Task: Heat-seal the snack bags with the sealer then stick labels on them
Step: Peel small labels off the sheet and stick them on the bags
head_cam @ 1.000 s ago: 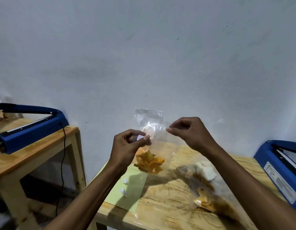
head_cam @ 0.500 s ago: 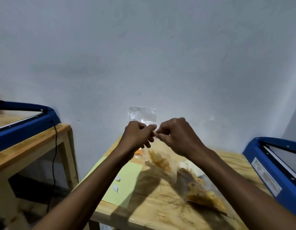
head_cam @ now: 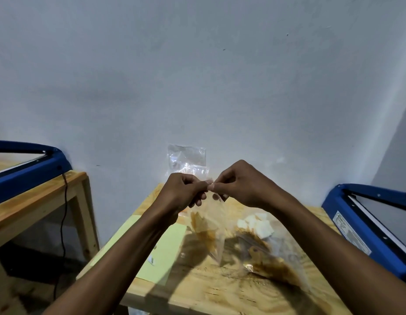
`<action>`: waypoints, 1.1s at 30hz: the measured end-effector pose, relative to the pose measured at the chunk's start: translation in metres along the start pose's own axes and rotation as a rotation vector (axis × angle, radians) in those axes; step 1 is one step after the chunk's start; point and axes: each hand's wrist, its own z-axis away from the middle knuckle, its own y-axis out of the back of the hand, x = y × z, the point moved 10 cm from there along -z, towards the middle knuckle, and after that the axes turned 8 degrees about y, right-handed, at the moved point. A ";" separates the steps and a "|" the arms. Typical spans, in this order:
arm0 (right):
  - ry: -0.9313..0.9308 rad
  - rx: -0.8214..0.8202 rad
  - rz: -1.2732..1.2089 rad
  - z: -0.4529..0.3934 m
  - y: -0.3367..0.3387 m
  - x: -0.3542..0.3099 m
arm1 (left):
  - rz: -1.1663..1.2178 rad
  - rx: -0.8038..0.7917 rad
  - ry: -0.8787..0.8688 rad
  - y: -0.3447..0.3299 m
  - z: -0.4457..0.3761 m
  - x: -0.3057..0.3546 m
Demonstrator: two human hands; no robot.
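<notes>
Both hands have closed together since a second ago, when they were apart, and the bag hangs lower.

Left hand (head_cam: pixel 184 194) and right hand (head_cam: pixel 243 185) meet fingertip to fingertip, fingers pinching the clear plastic snack bag (head_cam: pixel 205 226) of orange chips, held above the pale wooden surface (head_cam: pixel 220 289). Below the right fingers lie more clear bags with white and brown snacks (head_cam: pixel 263 244); below the left, a light green label sheet (head_cam: pixel 161 253). A blue heat sealer (head_cam: pixel 366 226) far right carries a plate too blurred to read.
</notes>
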 end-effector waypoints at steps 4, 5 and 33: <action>-0.013 -0.023 -0.012 0.000 0.002 0.006 | 0.058 -0.019 -0.100 -0.006 0.004 0.003; -0.009 -0.030 -0.014 0.000 0.002 0.006 | 0.070 -0.017 -0.125 -0.006 0.006 0.004; 0.175 -0.018 0.383 -0.003 -0.001 -0.018 | 0.097 -0.043 -0.327 -0.020 0.018 0.005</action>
